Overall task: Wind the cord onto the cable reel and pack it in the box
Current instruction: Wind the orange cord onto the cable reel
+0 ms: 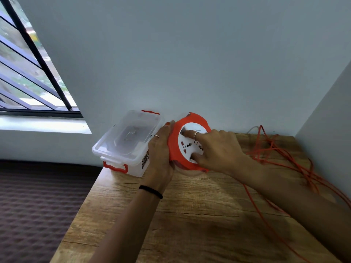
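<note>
— Held how?
— Cable reel tilted up off the wooden table, clamped at its orange rim by the left hand, fingers curled round the edge; probably steadied for winding.
— And the right hand?
— Spread on the white socket face, two fingers pressed into its recesses, likely to turn it.
— Cord?
— Mostly loose, tangled at the right. Lidded clear box just left of the reel, latched shut.

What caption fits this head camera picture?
Left hand steadies the orange cable reel while right hand turns it, loose cord waiting.
</note>
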